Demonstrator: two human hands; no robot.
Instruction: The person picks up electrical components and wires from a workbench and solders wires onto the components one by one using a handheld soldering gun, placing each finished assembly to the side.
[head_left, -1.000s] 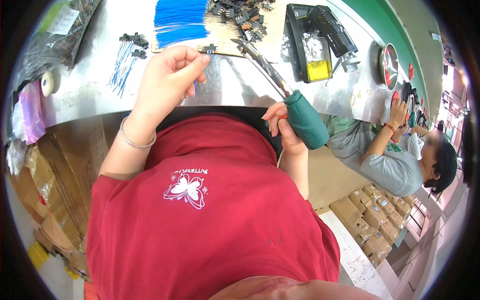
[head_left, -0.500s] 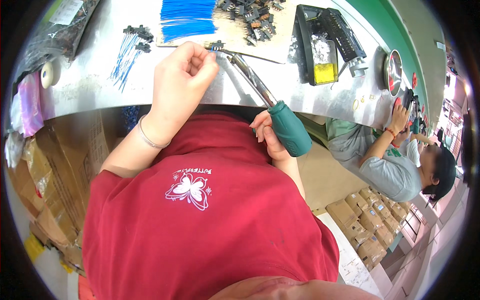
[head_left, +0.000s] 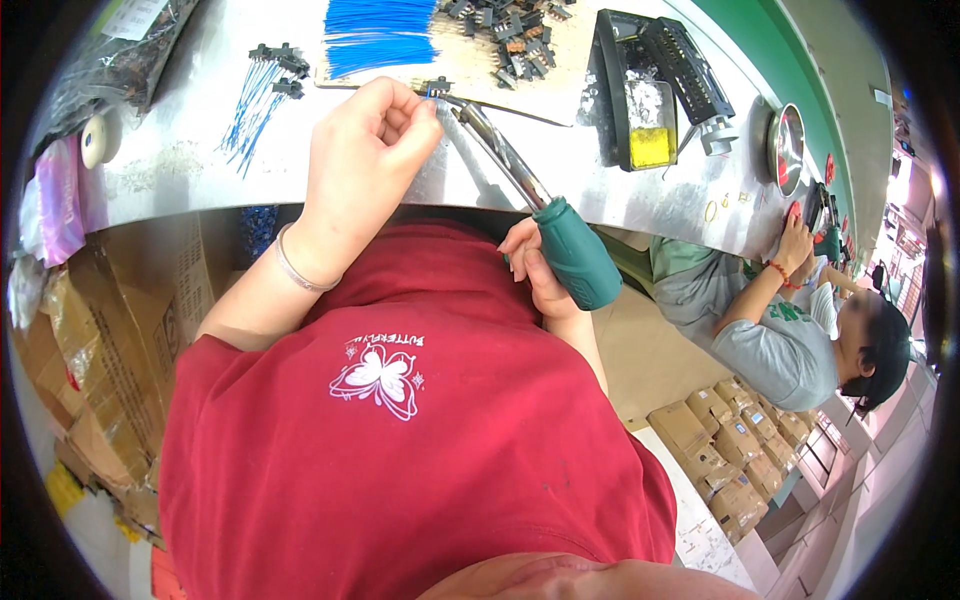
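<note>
My left hand (head_left: 370, 160) is closed in a pinch at the front edge of a pale board (head_left: 460, 85). Its fingertips hold a short blue wire (head_left: 431, 94), mostly hidden, against a small black slide switch (head_left: 439, 86). My right hand (head_left: 545, 285) grips the green handle of a soldering iron (head_left: 575, 255). The iron's metal shaft slants up and left, its tip close beside the switch; contact is too small to tell. On the board lie a bundle of blue wires (head_left: 380, 40) and a heap of black switches (head_left: 510, 45).
Switches with blue wires attached (head_left: 262, 95) lie on the metal table (head_left: 300, 180) at left. To the right stand a black tray with a yellow sponge (head_left: 652, 147) and a round metal dish (head_left: 787, 150). A co-worker (head_left: 780, 350) sits at far right; cartons (head_left: 140, 330) stand below left.
The view has shifted very slightly. Both hands, the soldering iron and the switch keep nearly the same positions. The co-worker's hands have moved a little.
</note>
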